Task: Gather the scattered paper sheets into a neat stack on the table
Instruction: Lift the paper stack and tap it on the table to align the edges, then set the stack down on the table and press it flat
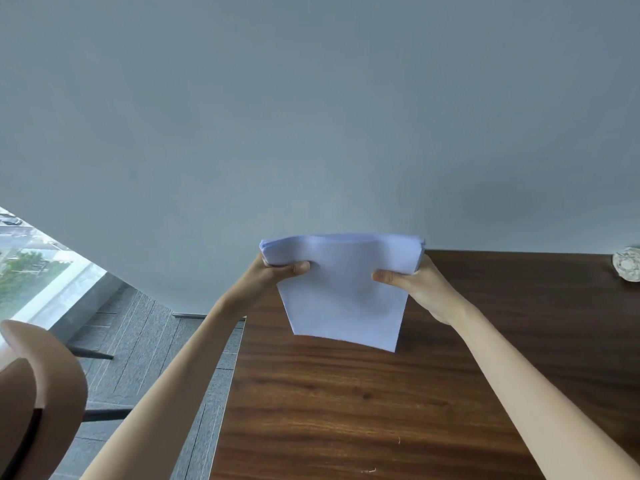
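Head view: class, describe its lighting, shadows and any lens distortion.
Head view: daylight comes from the window at left; a faint soft shadow lies on the wall right of the paper stack; the wide-angle lens curves the wall's lower edge at left; no harsh glare on the table.

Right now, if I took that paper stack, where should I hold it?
Take the stack by its two side edges near the top, a hand from each side, as the left hand and right hand do, thumbs in front. It stands upright over the table, and loose sheets would likely fan out from a one-sided grip.
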Available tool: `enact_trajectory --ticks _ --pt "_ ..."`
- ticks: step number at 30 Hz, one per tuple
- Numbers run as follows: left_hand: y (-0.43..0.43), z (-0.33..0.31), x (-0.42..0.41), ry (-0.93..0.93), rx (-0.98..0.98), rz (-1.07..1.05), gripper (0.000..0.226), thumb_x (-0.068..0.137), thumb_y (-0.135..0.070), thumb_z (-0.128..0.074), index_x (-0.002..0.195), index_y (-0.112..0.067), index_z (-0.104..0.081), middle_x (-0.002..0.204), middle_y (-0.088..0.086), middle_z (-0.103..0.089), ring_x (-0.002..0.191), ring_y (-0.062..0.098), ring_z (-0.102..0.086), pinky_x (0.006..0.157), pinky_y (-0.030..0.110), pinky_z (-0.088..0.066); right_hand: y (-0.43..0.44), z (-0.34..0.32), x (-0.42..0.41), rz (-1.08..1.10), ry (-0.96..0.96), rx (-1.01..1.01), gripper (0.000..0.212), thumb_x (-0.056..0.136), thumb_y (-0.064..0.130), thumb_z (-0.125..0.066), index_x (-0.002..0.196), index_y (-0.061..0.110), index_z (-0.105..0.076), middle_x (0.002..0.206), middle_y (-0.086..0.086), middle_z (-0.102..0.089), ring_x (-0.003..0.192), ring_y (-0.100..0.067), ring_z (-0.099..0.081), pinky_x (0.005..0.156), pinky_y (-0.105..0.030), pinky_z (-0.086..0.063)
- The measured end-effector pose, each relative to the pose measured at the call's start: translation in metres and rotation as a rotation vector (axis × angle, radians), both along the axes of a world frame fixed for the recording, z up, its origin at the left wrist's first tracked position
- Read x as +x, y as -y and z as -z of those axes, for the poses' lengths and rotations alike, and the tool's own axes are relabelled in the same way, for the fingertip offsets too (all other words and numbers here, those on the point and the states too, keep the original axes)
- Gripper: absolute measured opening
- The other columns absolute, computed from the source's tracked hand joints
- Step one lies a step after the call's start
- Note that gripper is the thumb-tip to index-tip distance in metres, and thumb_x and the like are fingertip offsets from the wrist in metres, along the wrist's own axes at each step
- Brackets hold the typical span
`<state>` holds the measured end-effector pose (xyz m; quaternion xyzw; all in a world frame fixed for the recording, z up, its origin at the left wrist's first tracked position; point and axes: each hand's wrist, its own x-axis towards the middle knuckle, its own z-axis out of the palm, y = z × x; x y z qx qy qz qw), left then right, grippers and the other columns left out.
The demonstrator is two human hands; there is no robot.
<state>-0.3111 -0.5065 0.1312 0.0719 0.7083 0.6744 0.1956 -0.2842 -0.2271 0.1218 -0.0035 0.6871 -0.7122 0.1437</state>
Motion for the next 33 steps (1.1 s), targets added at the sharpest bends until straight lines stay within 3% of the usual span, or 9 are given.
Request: enact_trajectory --ticks 5,11,18,21,24,28,30,33 --pt "0.010 0.004 -0.020 0.138 0.043 -0.052 0.022 0.086 -0.020 -0.068 0.105 -0.010 -0.071 0.105 0.006 -0.074 0.096 0.019 -0.072 0.074 0.026 -0.056 0.010 0.003 -0.023 -0.011 0.085 -0.001 0.033 0.084 0.014 -0.072 0.115 0.007 -0.067 0.113 -0.006 -0.072 0.106 -0.020 -0.068 0.093 -0.037 -0.053" --pt "0.021 0.073 -0.037 0.259 0.013 -0.199 0.028 0.091 -0.028 -0.068 0.109 -0.007 -0.069 0.108 0.012 -0.073 0.092 0.025 -0.070 0.077 0.034 -0.057 0.026 0.060 -0.036 0.041 0.305 0.015 0.035 0.080 0.017 -0.077 0.111 0.003 -0.069 0.111 -0.009 -0.072 0.104 -0.019 -0.069 0.099 -0.039 -0.050" --pt "0.023 0.144 -0.065 0.385 -0.131 -0.342 0.040 0.087 -0.033 -0.072 0.108 0.001 -0.067 0.105 0.014 -0.073 0.089 0.024 -0.069 0.069 0.030 -0.055 0.050 0.122 -0.063 0.275 0.446 0.071 0.028 0.079 0.014 -0.078 0.103 0.003 -0.070 0.100 -0.009 -0.074 0.085 -0.021 -0.072 0.069 -0.029 -0.058" --pt "0.029 0.166 -0.075 0.396 -0.217 -0.403 0.043 0.086 -0.033 -0.074 0.104 0.006 -0.066 0.094 0.010 -0.070 0.081 0.022 -0.067 0.068 0.031 -0.055 0.060 0.146 -0.071 0.329 0.462 0.237 0.023 0.083 0.016 -0.072 0.094 -0.003 -0.065 0.091 -0.011 -0.069 0.074 -0.022 -0.063 0.064 -0.030 -0.050" --pt "0.034 0.178 -0.085 0.360 -0.356 -0.427 0.045 0.082 -0.039 -0.076 0.096 0.002 -0.064 0.088 0.010 -0.068 0.077 0.022 -0.064 0.068 0.037 -0.053 0.066 0.158 -0.073 0.310 0.414 0.459 0.021 0.083 0.019 -0.067 0.077 0.004 -0.052 0.076 -0.006 -0.056 0.062 -0.017 -0.049 0.053 -0.027 -0.037" --pt "0.029 0.179 -0.093 0.228 -0.654 -0.400 0.046 0.082 -0.048 -0.073 0.071 -0.013 -0.043 0.065 -0.003 -0.049 0.062 0.020 -0.046 0.052 0.029 -0.031 0.074 0.162 -0.071 0.368 0.313 0.788 0.030 0.076 0.027 -0.064 0.067 0.011 -0.040 0.066 -0.004 -0.049 0.056 -0.020 -0.042 0.051 -0.029 -0.029" --pt "0.024 0.176 -0.093 0.163 -0.827 -0.408 0.044 0.082 -0.051 -0.070 0.075 -0.015 -0.045 0.070 -0.003 -0.051 0.066 0.022 -0.048 0.053 0.030 -0.030 0.077 0.162 -0.069 0.376 0.257 0.957 0.028 0.075 0.030 -0.064 0.073 0.010 -0.045 0.074 -0.001 -0.055 0.064 -0.022 -0.050 0.053 -0.030 -0.033" --pt "0.019 0.175 -0.088 0.128 -0.869 -0.509 0.039 0.081 -0.043 -0.072 0.104 -0.016 -0.056 0.100 -0.003 -0.059 0.091 0.020 -0.057 0.069 0.032 -0.040 0.080 0.164 -0.068 0.405 0.226 0.943 0.029 0.076 0.026 -0.067 0.097 0.012 -0.052 0.101 -0.001 -0.053 0.091 -0.023 -0.054 0.065 -0.033 -0.044"
